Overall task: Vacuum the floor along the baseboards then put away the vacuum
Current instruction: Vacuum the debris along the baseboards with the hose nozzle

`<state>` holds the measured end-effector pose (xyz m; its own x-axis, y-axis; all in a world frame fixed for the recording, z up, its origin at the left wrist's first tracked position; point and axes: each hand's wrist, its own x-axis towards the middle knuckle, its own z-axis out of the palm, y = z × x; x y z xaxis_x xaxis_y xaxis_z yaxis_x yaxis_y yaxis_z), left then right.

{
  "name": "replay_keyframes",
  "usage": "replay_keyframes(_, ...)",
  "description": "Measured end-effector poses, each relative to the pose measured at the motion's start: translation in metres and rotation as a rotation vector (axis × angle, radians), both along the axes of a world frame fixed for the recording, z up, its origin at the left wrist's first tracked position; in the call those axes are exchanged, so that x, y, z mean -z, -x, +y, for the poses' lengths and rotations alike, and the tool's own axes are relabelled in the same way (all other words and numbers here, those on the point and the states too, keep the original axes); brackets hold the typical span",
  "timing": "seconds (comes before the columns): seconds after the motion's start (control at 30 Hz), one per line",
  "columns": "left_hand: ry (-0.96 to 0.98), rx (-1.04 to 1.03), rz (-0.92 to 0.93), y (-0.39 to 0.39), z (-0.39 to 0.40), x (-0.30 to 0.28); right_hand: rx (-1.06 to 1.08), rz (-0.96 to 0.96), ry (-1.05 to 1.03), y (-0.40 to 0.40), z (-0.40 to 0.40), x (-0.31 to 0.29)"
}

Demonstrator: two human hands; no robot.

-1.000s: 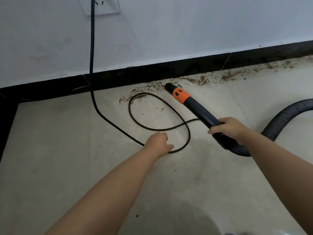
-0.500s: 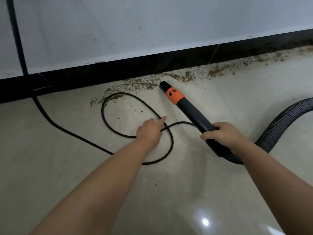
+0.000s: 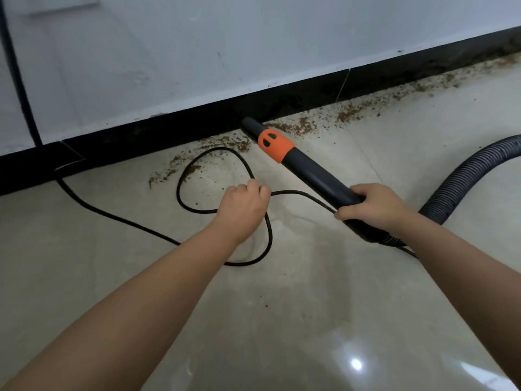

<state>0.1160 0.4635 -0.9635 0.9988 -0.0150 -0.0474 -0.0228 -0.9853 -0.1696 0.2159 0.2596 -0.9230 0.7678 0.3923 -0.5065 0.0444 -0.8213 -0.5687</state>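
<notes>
Item: vacuum wand [image 3: 315,176], nozzle at the baseboard [image 3: 169,136], frame centre.

My right hand [image 3: 375,207] grips the wand's rear end, beside the ribbed hose [image 3: 465,179]; my left hand [image 3: 242,207] pinches the power cord [image 3: 197,210], looped on the floor centre-left. I judge the wand rigid and light, best held low; cord limp, snag-prone. Brown debris [image 3: 296,128] lines the baseboard rightward.

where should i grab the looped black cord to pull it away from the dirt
Take the power cord where the loop crosses itself, from above with the left hand, as it does now. It lies flat and slack; one pinch there drags the whole loop off the debris.
</notes>
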Motion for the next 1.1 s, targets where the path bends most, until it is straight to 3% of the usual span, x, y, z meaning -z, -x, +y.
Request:
replay_keyframes(0.1,-0.043,0.036,-0.060,0.026,-0.001,-0.016,-0.076,0.021,0.019,-0.002,0.005,-0.014)
replay_keyframes(0.27,-0.011,0.026,0.011,0.098,0.000,-0.016,-0.194,0.035,-0.029,0.008,0.033,-0.029)
replay_keyframes(0.4,0.014,-0.072,0.220,0.140,0.000,-0.012,-0.287,0.053,-0.076,0.032,0.072,-0.027)
replay_keyframes(0.47,0.133,-0.163,0.525,0.150,0.003,-0.011,-0.318,0.078,-0.091,0.045,0.089,-0.024)
replay_keyframes(0.53,0.236,-0.328,0.695,0.153,0.012,-0.002,-0.346,0.103,-0.086,0.058,0.104,-0.017)
replay_keyframes(0.73,0.575,-0.627,0.855,0.151,0.030,0.004,-0.390,0.109,-0.019,0.084,0.127,0.003)
replay_keyframes(0.8,0.519,-0.680,0.972,0.148,0.033,-0.003,-0.385,0.104,-0.011,0.084,0.129,0.005)
replay_keyframes(0.9,0.115,-0.615,1.137,0.155,0.042,-0.002,-0.442,0.111,-0.007,0.081,0.130,0.004)
replay_keyframes(0.93,-0.005,-0.564,1.112,0.158,0.046,0.002,-0.471,0.113,0.001,0.080,0.129,0.003)
replay_keyframes(1.0,-0.007,-0.554,0.915,0.163,0.051,0.008,-0.521,0.095,0.032,0.079,0.128,0.002)
replay_keyframes(1.1,0.323,-0.651,0.526,0.161,0.052,0.014,-0.543,0.034,0.080,0.081,0.123,0.007)
